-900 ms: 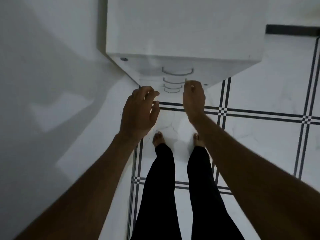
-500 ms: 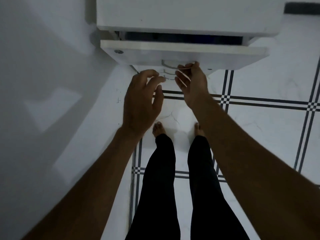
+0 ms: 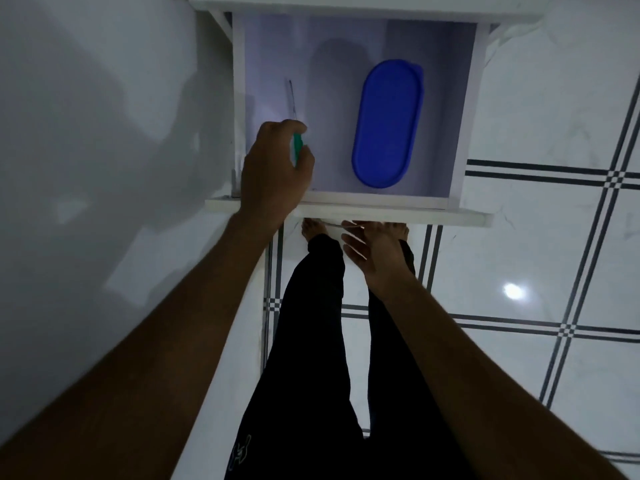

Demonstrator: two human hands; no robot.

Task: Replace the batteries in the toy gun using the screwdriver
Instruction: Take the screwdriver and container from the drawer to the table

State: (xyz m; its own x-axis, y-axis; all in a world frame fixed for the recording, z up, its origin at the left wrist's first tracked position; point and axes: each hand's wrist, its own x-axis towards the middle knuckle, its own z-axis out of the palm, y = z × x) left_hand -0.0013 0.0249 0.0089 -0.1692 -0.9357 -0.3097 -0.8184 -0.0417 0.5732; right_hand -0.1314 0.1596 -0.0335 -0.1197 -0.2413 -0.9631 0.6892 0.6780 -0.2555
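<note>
Inside the drawer (image 3: 464, 109), the left hand (image 3: 273, 174) grips one screwdriver (image 3: 296, 147) beside one blue container (image 3: 388, 123); the right hand (image 3: 377, 251) hangs relaxed, fingers straight.

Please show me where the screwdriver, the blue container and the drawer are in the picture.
screwdriver (image 3: 296, 147): head view, on the green handle in the left hand's grip.
blue container (image 3: 386, 123): head view, on the middle of its lid.
drawer (image 3: 381, 205): head view, on the white front rim.

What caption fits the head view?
Left hand grips green-handled screwdriver in open drawer beside blue container.
</note>
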